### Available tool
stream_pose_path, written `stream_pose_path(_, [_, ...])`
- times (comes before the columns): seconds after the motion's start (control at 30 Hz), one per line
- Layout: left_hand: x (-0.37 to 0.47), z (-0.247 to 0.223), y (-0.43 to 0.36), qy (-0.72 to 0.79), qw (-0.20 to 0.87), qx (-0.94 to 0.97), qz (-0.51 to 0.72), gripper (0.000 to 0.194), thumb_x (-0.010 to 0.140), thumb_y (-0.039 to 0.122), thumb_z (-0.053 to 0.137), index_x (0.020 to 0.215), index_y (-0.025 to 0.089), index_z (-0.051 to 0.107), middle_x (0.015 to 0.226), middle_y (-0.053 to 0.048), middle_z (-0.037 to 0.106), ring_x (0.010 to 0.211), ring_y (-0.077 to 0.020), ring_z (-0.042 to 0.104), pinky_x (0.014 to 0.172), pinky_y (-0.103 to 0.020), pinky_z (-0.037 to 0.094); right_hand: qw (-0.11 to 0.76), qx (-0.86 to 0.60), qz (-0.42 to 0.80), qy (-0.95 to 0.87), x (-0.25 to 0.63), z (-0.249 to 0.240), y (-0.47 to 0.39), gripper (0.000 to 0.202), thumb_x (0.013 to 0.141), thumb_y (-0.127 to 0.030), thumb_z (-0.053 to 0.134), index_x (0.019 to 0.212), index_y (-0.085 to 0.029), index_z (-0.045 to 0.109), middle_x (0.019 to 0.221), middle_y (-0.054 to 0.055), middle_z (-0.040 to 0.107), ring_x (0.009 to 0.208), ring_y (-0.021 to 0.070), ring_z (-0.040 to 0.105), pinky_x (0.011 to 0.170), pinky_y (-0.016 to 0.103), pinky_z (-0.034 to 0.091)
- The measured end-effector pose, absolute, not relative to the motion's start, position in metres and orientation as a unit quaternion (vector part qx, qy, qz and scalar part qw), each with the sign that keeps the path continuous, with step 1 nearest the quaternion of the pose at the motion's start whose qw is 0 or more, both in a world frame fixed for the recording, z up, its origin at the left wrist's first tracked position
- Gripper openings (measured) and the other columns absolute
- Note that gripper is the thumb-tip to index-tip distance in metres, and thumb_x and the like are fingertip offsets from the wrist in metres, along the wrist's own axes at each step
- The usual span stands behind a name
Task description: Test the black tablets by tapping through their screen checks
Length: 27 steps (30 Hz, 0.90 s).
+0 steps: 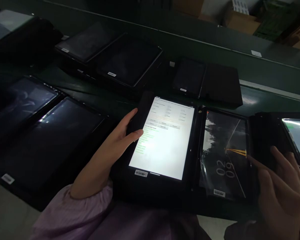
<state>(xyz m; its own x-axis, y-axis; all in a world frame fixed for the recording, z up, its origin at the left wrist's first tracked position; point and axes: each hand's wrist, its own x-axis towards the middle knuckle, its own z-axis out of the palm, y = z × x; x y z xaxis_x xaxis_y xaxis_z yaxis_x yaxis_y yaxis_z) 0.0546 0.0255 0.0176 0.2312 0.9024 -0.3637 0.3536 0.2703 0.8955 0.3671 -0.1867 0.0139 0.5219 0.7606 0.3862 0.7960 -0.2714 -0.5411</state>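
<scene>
A tablet with a bright white screen of text and check boxes [162, 143] lies in the middle, a barcode label below its screen. My left hand [120, 136] is at its left edge, thumb over the edge by the screen and forefinger stretched along the dark side. To its right lies a second tablet [223, 153] with a dark road picture and the digits 02 09. My right hand [282, 186] is at that tablet's right edge, forefinger stretched out to it and the other fingers apart, holding nothing.
Dark tablets with labels lie at the left [47, 143] and back left [130, 63]. Another dark tablet [190, 76] is behind the lit one. At the far right is a lit tablet [297, 136]. Cardboard boxes [242, 21] stand beyond the dark green table [272, 80].
</scene>
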Motion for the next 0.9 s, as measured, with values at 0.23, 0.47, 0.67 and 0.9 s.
stream_pose_path(0.23, [0.050, 0.027, 0.022, 0.580, 0.573, 0.527, 0.239, 0.078, 0.099, 0.039, 0.066, 0.172, 0.029, 0.039, 0.180, -0.002, 0.037, 0.168, -0.0326, 0.032, 0.130, -0.043, 0.046, 0.343, -0.835, -0.035, -0.429, 0.383, 0.004, -0.193, 0.032, 0.107, -0.053, 0.058, 0.130, -0.047, 0.079, 0.161, -0.009, 0.059, 0.162, 0.0392, 0.039, 0.133, 0.074, 0.032])
stream_pose_path(0.47, [0.055, 0.026, 0.019, 0.592, 0.576, 0.505, 0.249, 0.074, 0.101, 0.043, 0.068, 0.170, 0.034, 0.043, 0.175, 0.000, 0.046, 0.160, -0.0318, 0.046, 0.129, -0.042, 0.048, 0.274, -0.788, -0.035, -0.550, 0.380, -0.003, -0.185, 0.044, 0.106, -0.063, 0.056, 0.116, -0.031, 0.085, 0.165, 0.003, 0.055, 0.164, 0.0482, 0.030, 0.122, 0.081, 0.042])
stream_pose_path(0.67, [0.047, 0.015, 0.022, 0.577, 0.569, 0.526, 0.256, 0.074, 0.099, 0.043, 0.069, 0.169, 0.032, 0.045, 0.178, -0.001, 0.040, 0.166, -0.0339, 0.034, 0.131, -0.047, 0.046, 0.351, -0.779, -0.049, -0.517, 0.364, 0.014, -0.182, 0.032, 0.111, -0.047, 0.054, 0.124, -0.037, 0.081, 0.166, -0.005, 0.054, 0.166, 0.0380, 0.030, 0.133, 0.073, 0.030])
stream_pose_path(0.9, [0.041, 0.008, 0.025, 0.588, 0.560, 0.524, 0.259, 0.078, 0.095, 0.047, 0.072, 0.167, 0.030, 0.047, 0.179, -0.002, 0.039, 0.168, -0.0357, 0.031, 0.131, -0.051, 0.045, 0.335, -0.825, -0.047, -0.452, 0.372, 0.008, -0.191, 0.040, 0.109, -0.055, 0.055, 0.118, -0.029, 0.083, 0.160, 0.003, 0.061, 0.163, 0.0375, 0.037, 0.131, 0.069, 0.037])
